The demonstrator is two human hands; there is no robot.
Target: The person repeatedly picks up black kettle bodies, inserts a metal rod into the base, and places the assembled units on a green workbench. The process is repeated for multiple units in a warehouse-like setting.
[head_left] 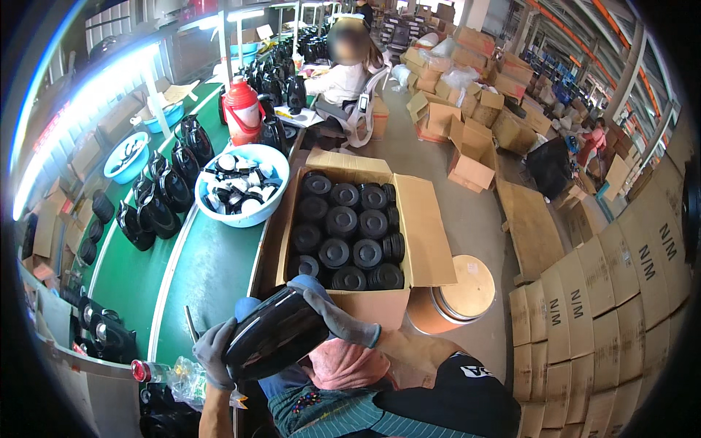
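A glossy black jug body (274, 337) lies tilted across my lap, held between both hands in grey gloves. My left hand (215, 355) grips its left end, fingers curled against the shell. The other end is held by my right hand (337, 317), which wraps over it from the top. Just beyond the jug body stands an open cardboard box (429, 230) full of round black plastic parts (341, 227), stacked in columns. A pink cloth (349, 365) lies beneath my right forearm.
On the green conveyor belt (191, 255) at left stand several black jugs (175, 191), a light-blue basin (244, 220) of black and white parts, and a red thermos (242, 109). A transparent bottle (179, 376) lies near my left wrist. A drum (464, 288) and stacked cartons (577, 321) stand right; a person (347, 82) sits ahead.
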